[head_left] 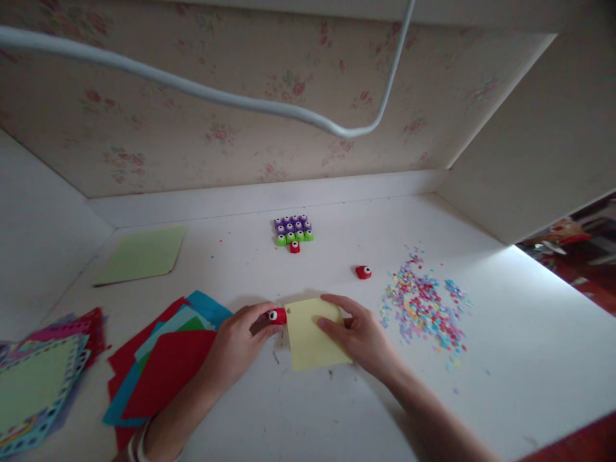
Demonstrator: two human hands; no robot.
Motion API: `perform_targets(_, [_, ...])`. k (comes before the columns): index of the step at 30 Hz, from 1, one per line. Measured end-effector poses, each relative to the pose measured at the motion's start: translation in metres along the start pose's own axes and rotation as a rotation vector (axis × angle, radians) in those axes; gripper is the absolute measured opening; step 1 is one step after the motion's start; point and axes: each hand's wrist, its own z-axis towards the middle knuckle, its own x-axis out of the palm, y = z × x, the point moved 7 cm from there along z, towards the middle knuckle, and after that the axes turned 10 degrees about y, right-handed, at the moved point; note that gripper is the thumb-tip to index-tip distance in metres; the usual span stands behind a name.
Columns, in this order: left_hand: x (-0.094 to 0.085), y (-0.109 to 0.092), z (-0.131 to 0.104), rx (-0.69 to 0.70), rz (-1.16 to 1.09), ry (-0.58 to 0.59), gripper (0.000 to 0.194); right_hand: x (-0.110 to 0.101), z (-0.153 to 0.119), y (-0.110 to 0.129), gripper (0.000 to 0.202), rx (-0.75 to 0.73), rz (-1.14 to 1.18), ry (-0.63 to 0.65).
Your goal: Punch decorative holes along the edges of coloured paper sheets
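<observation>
My left hand (pixel 245 337) pinches a small red craft paper punch (pixel 278 316) with a white round top between thumb and fingers. The punch sits at the upper left corner of a pale yellow sheet of paper (pixel 315 343), where a small dark shape (pixel 289 310) shows near the edge. Gripping the sheet from its right side is my right hand (pixel 359 330), thumb on top and fingers at the far edge. Another red punch (pixel 364 272) lies by itself beyond my right hand.
Purple and green punches (pixel 294 228) stand in rows at the back, one red punch (pixel 295 247) before them. Colourful paper confetti (pixel 428 301) is scattered to the right. Coloured sheets (pixel 168 372), punched papers (pixel 38 385) and a pale green stack (pixel 142 255) lie left. A white cable (pixel 216 96) hangs above.
</observation>
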Motion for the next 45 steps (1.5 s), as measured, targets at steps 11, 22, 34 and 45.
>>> perform_targets(11, [-0.001,-0.01,0.0,0.095,0.056,-0.01,0.024,0.0,-0.004,0.02,0.036,-0.214,-0.309,-0.072])
perform_targets(22, [0.001,-0.019,-0.006,0.118,0.119,0.061,0.025,0.02,-0.023,0.042,0.032,-0.55,-0.929,0.031])
perform_targets(34, [0.004,-0.022,-0.006,0.149,0.168,0.107,0.024,0.028,-0.019,0.044,0.028,-0.543,-0.99,0.061])
perform_targets(45, [0.005,-0.02,-0.006,0.125,0.2,0.114,0.024,0.03,-0.014,0.042,0.034,-0.609,-1.106,0.113])
